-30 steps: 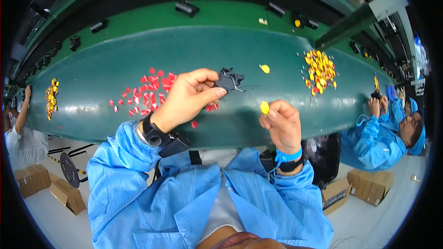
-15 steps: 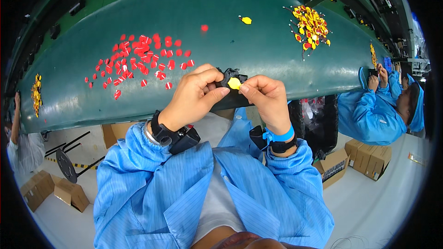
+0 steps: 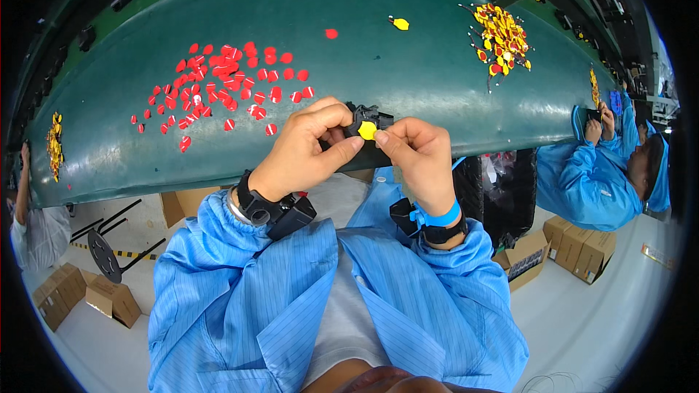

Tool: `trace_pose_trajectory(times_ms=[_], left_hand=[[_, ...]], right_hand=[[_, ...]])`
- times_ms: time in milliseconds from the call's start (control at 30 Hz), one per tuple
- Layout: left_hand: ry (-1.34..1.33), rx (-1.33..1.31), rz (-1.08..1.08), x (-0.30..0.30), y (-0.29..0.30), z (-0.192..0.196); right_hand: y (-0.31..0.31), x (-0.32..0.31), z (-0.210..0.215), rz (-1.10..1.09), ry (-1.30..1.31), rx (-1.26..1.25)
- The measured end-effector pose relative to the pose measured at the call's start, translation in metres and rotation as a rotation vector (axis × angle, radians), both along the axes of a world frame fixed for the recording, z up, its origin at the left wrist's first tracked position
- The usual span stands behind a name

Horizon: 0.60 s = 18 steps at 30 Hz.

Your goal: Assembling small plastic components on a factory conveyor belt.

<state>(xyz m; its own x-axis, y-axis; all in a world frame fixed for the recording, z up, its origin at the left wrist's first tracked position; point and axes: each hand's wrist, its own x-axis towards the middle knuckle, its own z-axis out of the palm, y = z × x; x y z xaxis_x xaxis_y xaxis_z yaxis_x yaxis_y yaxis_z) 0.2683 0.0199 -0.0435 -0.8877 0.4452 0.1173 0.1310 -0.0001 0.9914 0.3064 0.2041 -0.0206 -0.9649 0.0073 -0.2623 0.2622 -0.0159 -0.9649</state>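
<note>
Above the table's near edge, my left hand [image 3: 309,149] is closed around a small black part [image 3: 373,115], its thumb and fingers gripping the left side. A yellow, roughly round flat piece [image 3: 367,130] sits against the front of that part. From the other side, my right hand [image 3: 422,156] pinches at the yellow piece's right edge, thumb tip and index finger close together. The fingers partly cover both pieces, so I cannot tell how they are joined. Many red flat pieces [image 3: 231,76] with white streaks lie scattered on the green table [image 3: 408,73], left of and beyond my hands.
A heap of yellow-and-red pieces with black leads [image 3: 502,40] lies far right, and a single yellow one [image 3: 400,24] at the back. Another yellow pile [image 3: 54,145] is far left. A co-worker in blue [image 3: 590,182] works at the right. Cardboard boxes [image 3: 579,247] stand on the floor.
The yellow piece now faces up more squarely and looks rounder than before. My hands have barely moved. The table and its pieces have shifted slightly in view.
</note>
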Motion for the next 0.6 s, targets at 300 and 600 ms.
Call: trace_pose_trajectory(times_ms=[300,600], left_hand=[[-0.110,0.017,0.024,-0.004,0.003,-0.001],[-0.151,0.099,0.067,-0.004,0.004,-0.003]], right_hand=[[-0.008,0.004,0.004,-0.012,0.059,0.138],[-0.016,0.001,-0.004,-0.062,0.120,0.162]])
